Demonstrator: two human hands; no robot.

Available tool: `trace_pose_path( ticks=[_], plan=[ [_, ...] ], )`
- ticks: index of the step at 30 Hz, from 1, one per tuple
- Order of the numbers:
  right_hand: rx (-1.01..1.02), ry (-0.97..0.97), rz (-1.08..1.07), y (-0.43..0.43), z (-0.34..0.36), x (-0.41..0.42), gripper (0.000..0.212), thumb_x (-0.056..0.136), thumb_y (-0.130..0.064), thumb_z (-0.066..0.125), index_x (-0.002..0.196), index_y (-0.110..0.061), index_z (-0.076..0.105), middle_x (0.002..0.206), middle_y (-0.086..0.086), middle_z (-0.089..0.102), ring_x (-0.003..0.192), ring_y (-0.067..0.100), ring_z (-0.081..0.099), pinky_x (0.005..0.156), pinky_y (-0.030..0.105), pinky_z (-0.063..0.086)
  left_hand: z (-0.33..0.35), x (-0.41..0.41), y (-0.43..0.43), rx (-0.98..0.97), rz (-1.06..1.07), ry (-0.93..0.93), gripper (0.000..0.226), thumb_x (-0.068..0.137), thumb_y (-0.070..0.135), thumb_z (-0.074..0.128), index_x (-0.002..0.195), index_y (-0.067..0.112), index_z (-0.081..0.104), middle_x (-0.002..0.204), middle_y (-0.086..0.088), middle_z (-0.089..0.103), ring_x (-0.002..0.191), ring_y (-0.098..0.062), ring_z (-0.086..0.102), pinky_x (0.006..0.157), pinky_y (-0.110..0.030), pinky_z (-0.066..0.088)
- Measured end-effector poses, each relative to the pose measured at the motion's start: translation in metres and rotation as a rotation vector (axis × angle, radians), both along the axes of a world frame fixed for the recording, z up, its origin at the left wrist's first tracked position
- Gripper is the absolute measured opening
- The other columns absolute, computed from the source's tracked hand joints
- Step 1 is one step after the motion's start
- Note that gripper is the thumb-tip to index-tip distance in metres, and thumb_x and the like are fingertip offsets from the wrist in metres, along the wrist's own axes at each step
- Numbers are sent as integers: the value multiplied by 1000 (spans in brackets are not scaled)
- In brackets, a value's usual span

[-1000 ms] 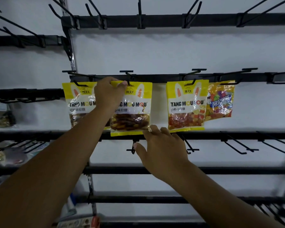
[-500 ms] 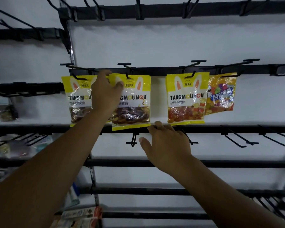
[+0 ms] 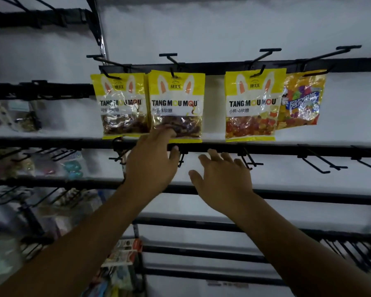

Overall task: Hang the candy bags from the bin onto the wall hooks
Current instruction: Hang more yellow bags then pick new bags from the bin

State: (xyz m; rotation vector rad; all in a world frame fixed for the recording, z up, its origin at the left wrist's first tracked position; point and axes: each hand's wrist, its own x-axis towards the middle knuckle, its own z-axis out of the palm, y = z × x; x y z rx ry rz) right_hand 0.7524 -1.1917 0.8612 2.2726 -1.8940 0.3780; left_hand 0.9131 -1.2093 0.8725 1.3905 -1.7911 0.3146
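Observation:
Several candy bags hang from black wall hooks on one rail. From left: a yellow bag of brown candy (image 3: pixel 121 103), a second yellow bag of brown candy (image 3: pixel 177 99), a yellow bag of orange gummies (image 3: pixel 252 103) and an orange bag (image 3: pixel 301 101) partly behind it. My left hand (image 3: pixel 152 161) is below the second bag, fingers straight, fingertips touching its lower edge. My right hand (image 3: pixel 221 179) hovers open below the rail under the bags and holds nothing. The bin is out of view.
Bare black hooks (image 3: pixel 321 163) stick out from the rail (image 3: pixel 287 150) under the bags, and more rails run below. Blurred packets (image 3: pixel 26 118) hang on the left panel. A vertical post (image 3: pixel 100 33) divides the panels. Small packets (image 3: pixel 124 251) hang low in the centre.
My left hand let go of the second bag's top at its hook and dropped to the bag's bottom edge. The right hand drew back slightly. The view tilted down.

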Motion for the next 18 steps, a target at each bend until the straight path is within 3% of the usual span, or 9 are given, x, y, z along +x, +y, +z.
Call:
trace_pose_path(
  ticks=[3,9,18],
  plan=[
    [18,26,-1,3,-15,-4,58,100,-54,27,148,-22,34,161,4,21,145,30,24,113,47,27,-28,-8,20,-11,17,-130,37,91,25,62,127,18,60,129,-4,61,117,-30,56,87,-42,49],
    [80,30,14,22,-58,-17,55,100,-53,29,145,-22,37,159,3,25,143,28,28,113,46,29,-82,-13,34,51,91,-364,40,84,23,68,122,14,62,122,-7,64,105,-34,62,74,-44,53],
    [310,-11,-24,33,-150,-38,57,100,-55,32,147,-23,33,160,5,22,147,30,23,115,50,25,-180,-39,51,329,39,-456,50,85,35,69,130,17,58,132,-7,60,116,-33,59,83,-46,53]
  ],
)
